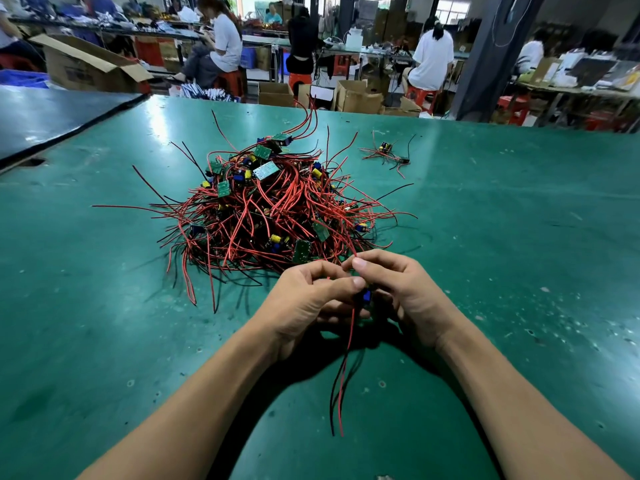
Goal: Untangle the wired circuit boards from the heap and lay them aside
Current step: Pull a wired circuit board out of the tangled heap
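A heap of small green circuit boards with red and black wires (273, 209) lies in the middle of the green table (519, 237). Just in front of it, my left hand (308, 306) and my right hand (398, 292) meet above the table and together hold one wired board (366, 295), of which a blue part shows between the fingers. My right thumb and finger pinch a red wire that runs up into the heap. Red and black wires (341, 382) hang down from the held board towards me. A separate wired board (389, 152) lies alone at the back right.
A dark table (52, 116) adjoins on the left with a gap between. Beyond the far edge stand cardboard boxes (356, 97), red stools and several seated people at other benches.
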{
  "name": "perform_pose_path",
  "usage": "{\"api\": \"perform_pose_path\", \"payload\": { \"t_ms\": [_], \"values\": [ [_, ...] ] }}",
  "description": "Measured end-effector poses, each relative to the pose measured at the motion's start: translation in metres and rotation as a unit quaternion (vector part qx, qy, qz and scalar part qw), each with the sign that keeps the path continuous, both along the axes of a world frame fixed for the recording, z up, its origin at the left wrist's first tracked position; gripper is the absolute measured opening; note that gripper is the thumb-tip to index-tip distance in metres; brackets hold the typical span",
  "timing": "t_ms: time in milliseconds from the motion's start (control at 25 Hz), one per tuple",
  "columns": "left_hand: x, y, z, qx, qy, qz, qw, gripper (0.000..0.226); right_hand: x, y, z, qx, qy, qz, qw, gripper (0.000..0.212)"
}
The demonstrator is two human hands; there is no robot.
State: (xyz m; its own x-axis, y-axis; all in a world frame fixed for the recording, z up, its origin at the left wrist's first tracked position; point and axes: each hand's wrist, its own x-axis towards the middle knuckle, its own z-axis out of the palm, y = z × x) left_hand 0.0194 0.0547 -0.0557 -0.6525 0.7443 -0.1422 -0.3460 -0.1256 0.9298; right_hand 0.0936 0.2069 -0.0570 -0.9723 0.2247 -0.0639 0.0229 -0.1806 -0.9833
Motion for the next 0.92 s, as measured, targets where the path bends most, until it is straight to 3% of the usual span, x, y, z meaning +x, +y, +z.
{"api": "perform_pose_path", "payload": {
  "t_ms": [240, 520, 720, 920],
  "values": [
    [0.002, -0.003, 0.004, -0.021, 0.015, -0.06, 0.998, 0.018, -0.001, 0.002, 0.003, -0.044, -0.014, -0.051, 0.998, 0.013],
    [0.002, 0.006, 0.003, -0.051, 0.06, -0.008, 0.997, 0.015, -0.008, -0.006, -0.001, -0.077, 0.022, -0.069, 0.994, 0.017],
    [0.003, 0.004, 0.002, -0.058, 0.118, 0.03, 0.991, 0.015, -0.01, -0.007, 0.0, -0.043, 0.015, -0.079, 0.996, 0.026],
    [0.003, 0.005, 0.001, -0.007, 0.026, 0.037, 0.999, 0.02, -0.016, -0.011, 0.003, -0.24, -0.044, -0.068, 0.967, 0.028]
  ]
}}
